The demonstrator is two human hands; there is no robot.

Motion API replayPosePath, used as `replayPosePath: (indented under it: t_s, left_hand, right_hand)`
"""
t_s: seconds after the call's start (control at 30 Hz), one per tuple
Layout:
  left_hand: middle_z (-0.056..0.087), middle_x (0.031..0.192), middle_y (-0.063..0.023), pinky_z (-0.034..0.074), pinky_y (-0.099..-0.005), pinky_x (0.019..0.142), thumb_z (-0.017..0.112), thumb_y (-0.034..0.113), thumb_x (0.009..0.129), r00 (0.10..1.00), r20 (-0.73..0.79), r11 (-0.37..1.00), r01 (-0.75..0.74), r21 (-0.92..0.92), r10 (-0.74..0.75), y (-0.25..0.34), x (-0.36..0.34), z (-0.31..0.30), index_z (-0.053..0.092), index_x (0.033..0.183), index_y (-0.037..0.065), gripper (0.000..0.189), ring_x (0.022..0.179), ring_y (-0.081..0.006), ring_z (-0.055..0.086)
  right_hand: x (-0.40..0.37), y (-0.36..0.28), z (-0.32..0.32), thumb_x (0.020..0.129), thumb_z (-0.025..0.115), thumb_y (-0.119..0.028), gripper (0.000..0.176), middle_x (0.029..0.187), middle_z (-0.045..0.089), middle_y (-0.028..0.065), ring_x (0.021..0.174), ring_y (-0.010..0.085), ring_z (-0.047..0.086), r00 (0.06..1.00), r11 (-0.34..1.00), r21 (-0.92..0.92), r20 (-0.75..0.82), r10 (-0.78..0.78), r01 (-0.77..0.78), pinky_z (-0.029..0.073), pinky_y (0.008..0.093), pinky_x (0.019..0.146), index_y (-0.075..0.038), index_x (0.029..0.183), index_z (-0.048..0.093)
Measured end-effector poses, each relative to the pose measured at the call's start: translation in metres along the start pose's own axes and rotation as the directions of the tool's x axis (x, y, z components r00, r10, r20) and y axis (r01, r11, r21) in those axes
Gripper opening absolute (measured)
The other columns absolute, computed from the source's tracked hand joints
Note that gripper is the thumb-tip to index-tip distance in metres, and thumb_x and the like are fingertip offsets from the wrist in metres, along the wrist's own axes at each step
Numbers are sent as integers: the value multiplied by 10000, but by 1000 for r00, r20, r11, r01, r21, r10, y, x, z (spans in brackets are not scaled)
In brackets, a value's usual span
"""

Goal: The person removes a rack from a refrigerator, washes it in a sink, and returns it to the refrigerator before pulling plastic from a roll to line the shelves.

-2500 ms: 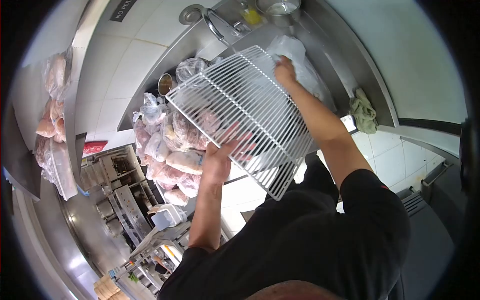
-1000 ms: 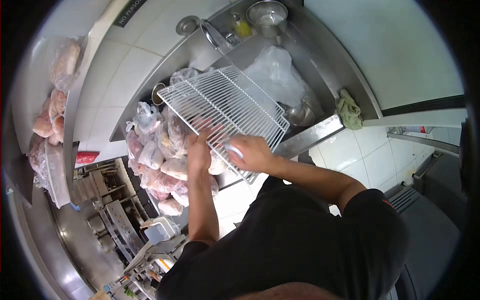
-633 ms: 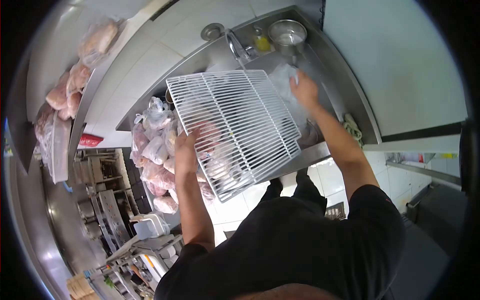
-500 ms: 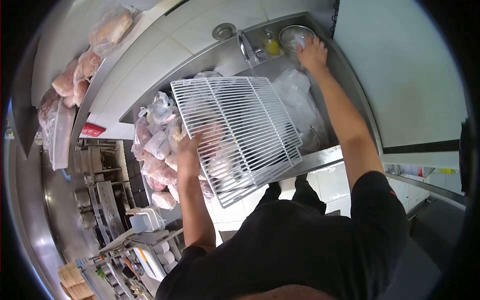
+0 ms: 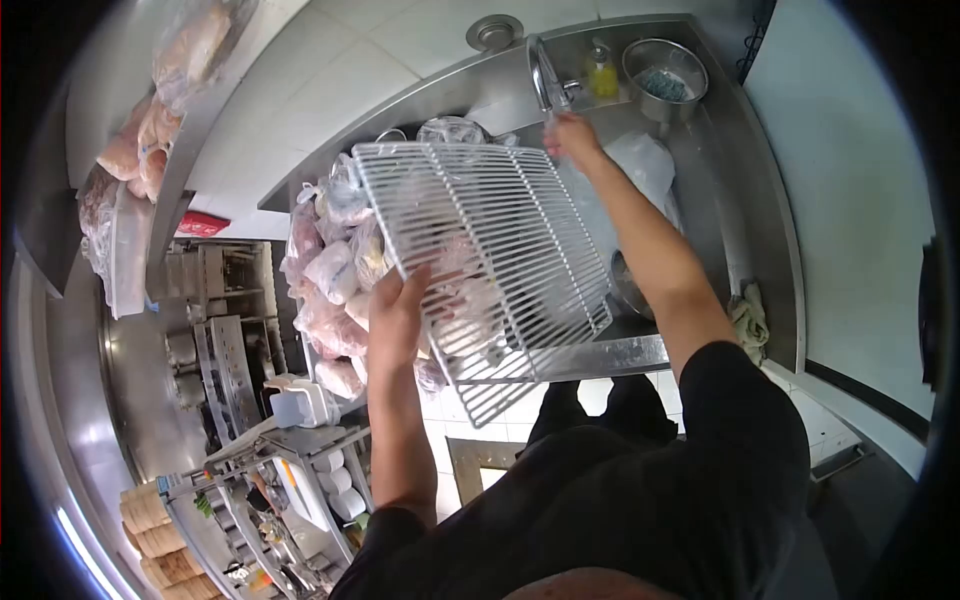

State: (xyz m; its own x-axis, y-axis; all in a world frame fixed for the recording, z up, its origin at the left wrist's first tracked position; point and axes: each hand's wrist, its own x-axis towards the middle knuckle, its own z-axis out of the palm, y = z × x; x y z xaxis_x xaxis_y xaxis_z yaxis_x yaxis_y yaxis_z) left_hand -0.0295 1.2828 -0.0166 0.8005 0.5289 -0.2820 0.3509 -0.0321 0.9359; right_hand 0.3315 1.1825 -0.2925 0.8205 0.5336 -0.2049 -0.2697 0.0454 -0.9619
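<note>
A white wire rack [image 5: 490, 235] is tilted over the sink's left side, and my left hand [image 5: 397, 310] grips its near left edge, thumb on top. My right hand [image 5: 575, 140] is closed under the tap [image 5: 541, 75], just beyond the rack's far right corner. What its fingers hold is hidden; something pale shows beside them, perhaps water. Past that hand stands a round metal bowl [image 5: 664, 72] with bluish-green material in it. Beside the bowl is a bottle of yellow liquid [image 5: 602, 75]. Behind and left of the rack lie several plastic bags of raw meat [image 5: 333, 272].
A clear plastic bag [image 5: 640, 165] lies in the steel sink [image 5: 706, 190]. On the sink's right rim hangs a pale green cloth [image 5: 749, 318]. Bagged meat [image 5: 192, 52] rests on the upper left shelf. A cart with white dishes [image 5: 340, 485] stands lower left.
My right hand has moved left from the metal bowl to beneath the tap. My left hand keeps its grip on the rack. The whole view has shifted somewhat.
</note>
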Motion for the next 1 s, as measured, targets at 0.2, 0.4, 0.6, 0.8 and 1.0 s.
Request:
replayPosePath:
  t_s: [0.2,0.4,0.6,0.8,1.0]
  left_hand:
    - [739,1000,-166,579,-323,703,579,228,1020,955,259,985,163,-58,-143,-55,104,37,650,1224,-35,341,849,-225,720]
    - [741,963,-133,575,-336,679,558,287,1029,896,345,959,272,75,-281,-107,170,74,671,1174,29,317,794,-199,694]
    - [690,1064,-126,590,-414,742,489,314,1063,853,407,926,375,-43,-326,-152,217,73,613,1208,16,353,854,-250,683]
    - [673,984,-132,607,-425,713,443,335,1070,805,442,848,505,-160,-396,-146,232,74,612,1102,6,372,808,-306,695]
    - [672,926,-144,606,-419,644,552,177,1009,874,372,942,336,2,-312,-201,276,67,549,1102,-4,203,763,-283,695]
  right_hand:
    - [-31,-49,28,987,551,-85,235,1124,661,204,1002,322,685,996,763,642,91,25,-78,598,466,906,73,1156,593]
    - [-19,-46,30,996,586,-139,326,1206,662,226,1101,315,668,998,826,561,23,50,-54,568,433,974,91,1227,599]
    - [-63,-67,10,967,629,-196,327,1136,698,171,1062,272,680,728,949,-97,619,294,-301,568,392,936,39,1194,649]
    - [-26,-36,10,938,648,-219,331,1160,707,168,1080,265,678,985,945,277,37,170,-173,561,401,926,10,1175,680]
    - [-85,-63,16,970,595,-294,350,1145,712,121,1028,237,684,654,807,-581,569,498,-109,566,390,873,-14,1157,690]
